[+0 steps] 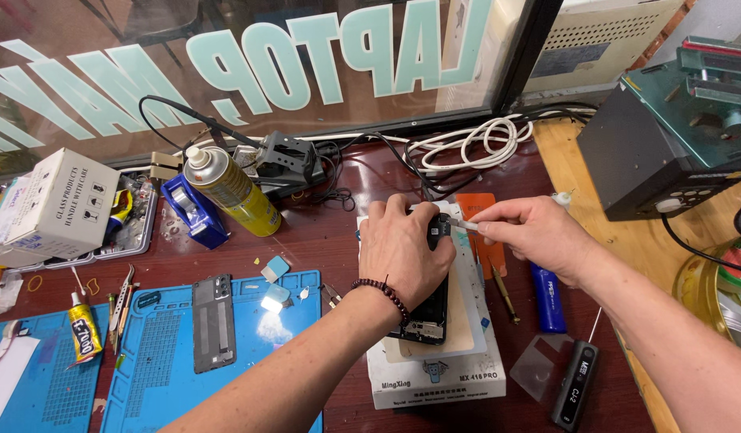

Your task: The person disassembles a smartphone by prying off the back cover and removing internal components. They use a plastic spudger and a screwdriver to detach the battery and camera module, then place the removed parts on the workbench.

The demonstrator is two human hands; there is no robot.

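Fingers of the left hand [402, 248] curl over the top end of an opened black phone [428, 309], pressing it flat on a white heating pad [435, 373]. The right hand [531, 234] pinches a thin metal tool [465, 226] between thumb and forefinger, its tip meeting the phone's upper edge right beside the left fingertips. A dark bead bracelet [384, 293] circles the left wrist.

Just right of the pad lie a small black gadget with a screen [575, 385], a blue tube [548, 297] and an orange card [483, 232] partly hidden under the right hand. To the left, a blue work mat [170, 361] carries a grey phone back cover [214, 322], tweezers [123, 297] and a glue tube [83, 333].

Farther back stand a yellow spray can [230, 191], a blue tape dispenser [192, 210], a white cardboard box [56, 204] and coiled white cable [475, 143]. A dark green machine [675, 128] sits at far right. Everything rests on a dark red wooden table [322, 232] against a glass window [250, 56] with pale lettering.
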